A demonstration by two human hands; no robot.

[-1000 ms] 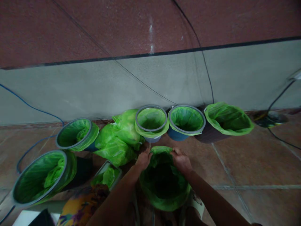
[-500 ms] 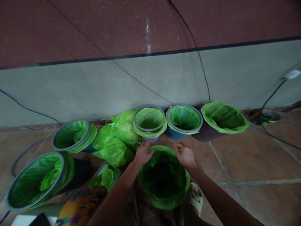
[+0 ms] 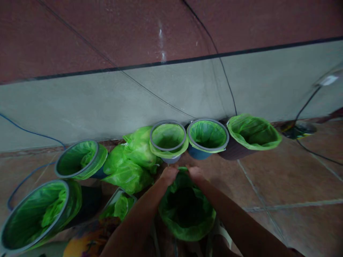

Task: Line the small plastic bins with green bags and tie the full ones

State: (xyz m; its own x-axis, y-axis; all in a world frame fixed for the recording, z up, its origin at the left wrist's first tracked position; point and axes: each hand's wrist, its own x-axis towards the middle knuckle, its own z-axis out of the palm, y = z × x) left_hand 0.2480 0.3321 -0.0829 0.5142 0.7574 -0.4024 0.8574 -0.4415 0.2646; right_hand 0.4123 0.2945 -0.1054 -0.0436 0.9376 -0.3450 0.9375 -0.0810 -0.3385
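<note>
A small bin with a green plastic liner (image 3: 187, 214) stands on the floor right in front of me. My left hand (image 3: 168, 174) and my right hand (image 3: 195, 173) sit close together at the far edge of that liner. Both are closed, pinching the green plastic at the rim. My forearms reach in from the bottom of the view on either side of the bin.
Several other green-lined bins (image 3: 168, 136) (image 3: 207, 135) (image 3: 253, 131) (image 3: 77, 163) (image 3: 34, 210) stand along a grey wall. A heap of filled green bags (image 3: 131, 160) lies between them. Cables (image 3: 26, 171) run on the tiled floor and down the wall.
My hands were apart on the far rim half a second ago; they have now come together at the liner's far edge. The view has drifted slightly left.
</note>
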